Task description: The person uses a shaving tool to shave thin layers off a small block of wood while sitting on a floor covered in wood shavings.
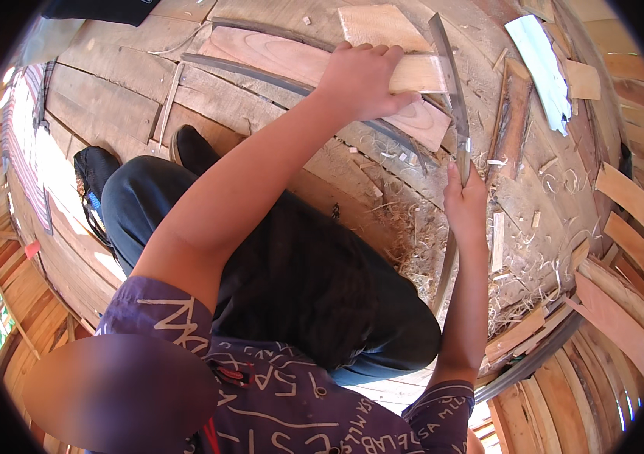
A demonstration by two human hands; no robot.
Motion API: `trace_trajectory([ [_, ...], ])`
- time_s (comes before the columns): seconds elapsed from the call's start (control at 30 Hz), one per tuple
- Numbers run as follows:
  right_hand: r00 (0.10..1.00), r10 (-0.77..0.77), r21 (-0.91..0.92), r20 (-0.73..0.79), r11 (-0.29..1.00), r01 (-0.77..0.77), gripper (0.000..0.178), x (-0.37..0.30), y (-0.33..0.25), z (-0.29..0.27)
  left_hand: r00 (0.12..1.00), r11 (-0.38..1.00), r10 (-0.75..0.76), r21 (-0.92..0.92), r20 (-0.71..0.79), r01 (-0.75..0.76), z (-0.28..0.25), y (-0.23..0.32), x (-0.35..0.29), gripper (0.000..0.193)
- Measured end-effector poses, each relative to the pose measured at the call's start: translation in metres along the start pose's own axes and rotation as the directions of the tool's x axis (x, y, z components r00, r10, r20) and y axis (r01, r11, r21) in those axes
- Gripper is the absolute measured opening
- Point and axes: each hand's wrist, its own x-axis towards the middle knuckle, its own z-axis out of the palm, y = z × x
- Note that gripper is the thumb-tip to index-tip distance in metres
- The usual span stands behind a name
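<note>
My left hand point(360, 79) is closed over a short pale wooden block point(422, 73), its fingers on the far side and its thumb on the near side. Beneath lies a longer pinkish plank point(269, 54), with dark strips along its edges. My right hand point(466, 198) is wrapped round the handle of a long narrow metal blade point(449, 68). The blade points away from me and crosses just past the block's right end. Whether it touches the wood, and whether it is a knife or a saw, I cannot make out. The handle's lower part runs beside my right forearm.
Another pale board point(384, 26) lies beyond the block. To the right are a round-sided wood piece point(511, 113) and a pale, jagged-ended sheet point(540, 72). Curled shavings point(519, 291) cover the plank floor point(102, 94). Curved thin boards point(632, 200) stand at the far right.
</note>
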Motion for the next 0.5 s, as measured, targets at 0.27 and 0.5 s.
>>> trace_trajectory([
  [0.27,0.999,0.047,-0.109,-0.003,0.993,-0.047,0.028,-0.07,0.031,-0.023,0.999,0.999,-0.032,0.033,0.009,0.032,-0.001,-0.003,-0.002,0.063],
  [0.5,0.984,0.153,0.308,-0.094,0.944,-0.117,0.02,-0.065,0.011,-0.029,0.998,0.999,-0.031,0.014,0.056,0.03,-0.005,0.0,-0.002,0.062],
])
